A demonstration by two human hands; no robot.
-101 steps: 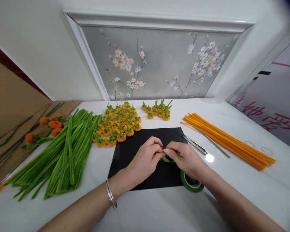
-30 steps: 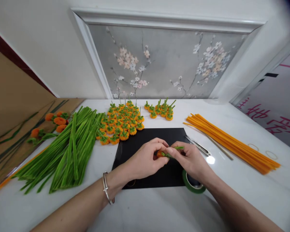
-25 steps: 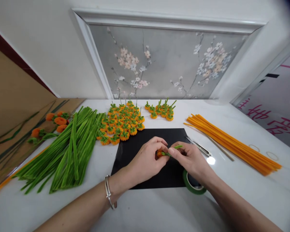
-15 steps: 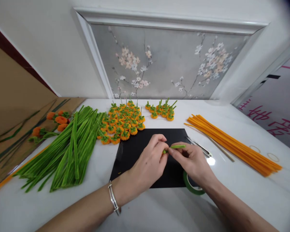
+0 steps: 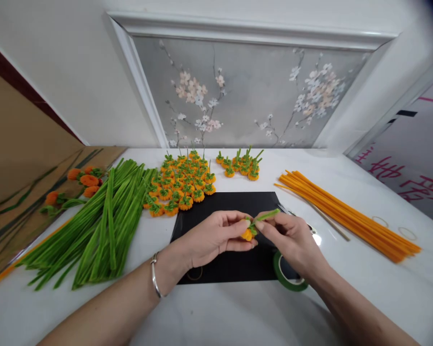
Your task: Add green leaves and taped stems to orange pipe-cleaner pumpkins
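Observation:
My left hand (image 5: 216,235) holds a small orange pumpkin-like piece (image 5: 248,234) with green on top between thumb and fingers. My right hand (image 5: 292,235) pinches the green stem (image 5: 269,216) that rises from this piece toward the upper right. Both hands are over a black mat (image 5: 231,266), their fingertips nearly meeting. A roll of green tape (image 5: 288,283) lies just below my right hand, at the mat's right edge. Small scissors (image 5: 283,208) lie behind the right hand, partly hidden by it.
Green fuzzy stems (image 5: 104,230) are heaped at left, beside orange flowers (image 5: 89,180). Several finished orange pieces (image 5: 185,203) stand behind the mat, with a smaller group (image 5: 253,174) to their right. Orange fuzzy stems (image 5: 350,216) and two rubber bands (image 5: 407,233) lie at right.
My left hand has turned and opened its grip somewhat, so the orange piece now shows. The green stem tilts up more. A thin ring on the mat has come into view.

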